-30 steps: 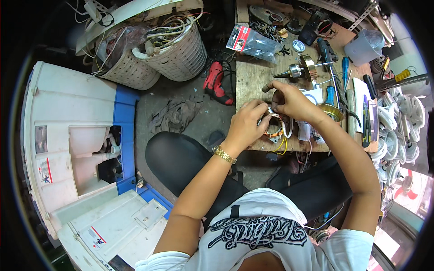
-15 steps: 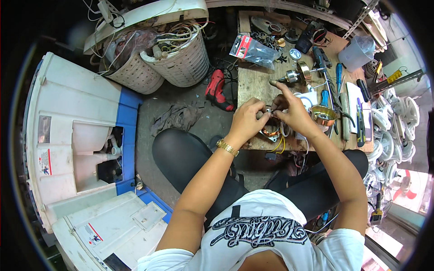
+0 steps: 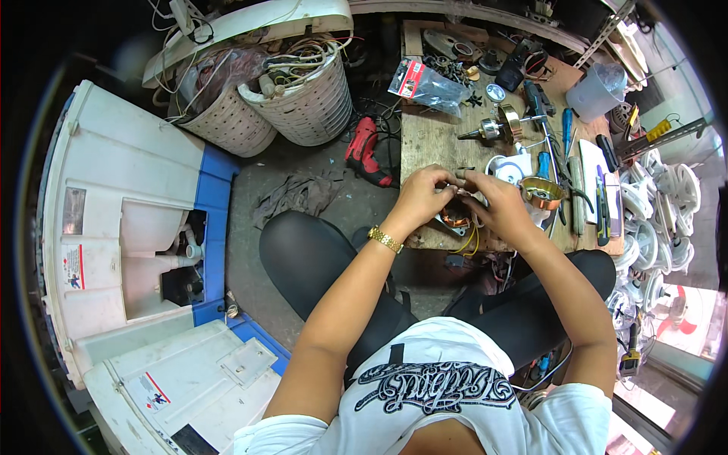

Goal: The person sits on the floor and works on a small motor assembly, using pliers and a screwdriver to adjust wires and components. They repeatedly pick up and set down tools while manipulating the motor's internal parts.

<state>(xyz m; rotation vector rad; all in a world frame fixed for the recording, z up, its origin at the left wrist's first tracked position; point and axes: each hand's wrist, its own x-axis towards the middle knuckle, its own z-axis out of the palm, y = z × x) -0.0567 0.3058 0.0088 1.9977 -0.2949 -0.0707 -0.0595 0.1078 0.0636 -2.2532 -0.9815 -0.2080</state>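
Note:
My left hand [image 3: 425,197], with a gold watch [image 3: 385,239] on the wrist, is closed in a pinch above the near edge of the wooden workbench [image 3: 428,140]. Its fingertips meet those of my right hand [image 3: 497,206], also closed. A small piece is between the fingers, too covered to name. Right below them lies a motor stator with copper windings [image 3: 455,221], partly hidden by my right hand. Yellow wires [image 3: 469,243] trail from it over the bench edge. Just beyond my right hand are a brass-coloured motor housing [image 3: 542,194] and a blue-handled screwdriver [image 3: 544,162].
A motor shaft with rotor [image 3: 489,130] lies farther back, near a plastic packet [image 3: 431,87] and a translucent tub [image 3: 597,91]. On the floor to the left are a red power drill [image 3: 364,152], a dark rag [image 3: 299,197] and wire-filled baskets [image 3: 303,95]. White plastic parts [image 3: 660,205] are heaped at right.
My right index finger, stretched out before, has bent down to the fingertips of my left hand. Both hands stay over the stator.

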